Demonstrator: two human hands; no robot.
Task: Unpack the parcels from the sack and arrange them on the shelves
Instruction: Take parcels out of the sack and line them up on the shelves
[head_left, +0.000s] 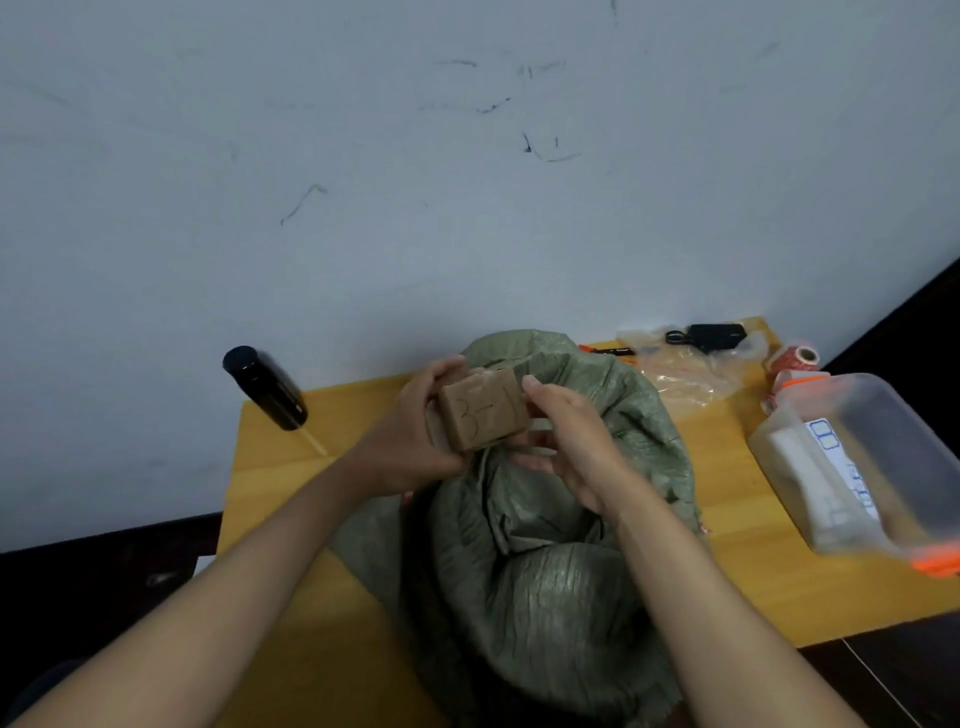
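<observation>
A small brown cardboard parcel (484, 411) with handwritten marks on its top face is held above the green woven sack (545, 571). My left hand (415, 431) grips the parcel's left side with thumb and curled fingers. My right hand (566, 441) holds its right side, the thumb on the upper corner and the fingers beneath. The sack lies crumpled and open on the yellow wooden table (280, 483), its inside mostly dark. No shelves are in view.
A black cylindrical bottle (266, 388) stands at the table's back left. A clear plastic container (857, 462) with orange clips lies at the right. Clear plastic bags (691, 374), a black device (714, 335) and tape rolls (792, 361) sit at the back right. A white wall (467, 182) lies behind.
</observation>
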